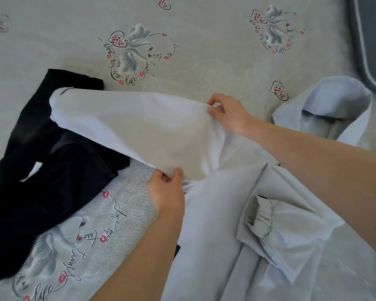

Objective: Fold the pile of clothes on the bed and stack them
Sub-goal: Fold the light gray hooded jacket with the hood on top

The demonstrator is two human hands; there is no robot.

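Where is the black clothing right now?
In the head view, the black garment lies crumpled on the left of the patterned bedsheet, partly under the white garment that the left hand and right hand pinch.

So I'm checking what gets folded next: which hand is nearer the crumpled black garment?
Left. The left hand pinches the white shirt's lower edge just right of the crumpled black garment; the right hand pinches it farther right.
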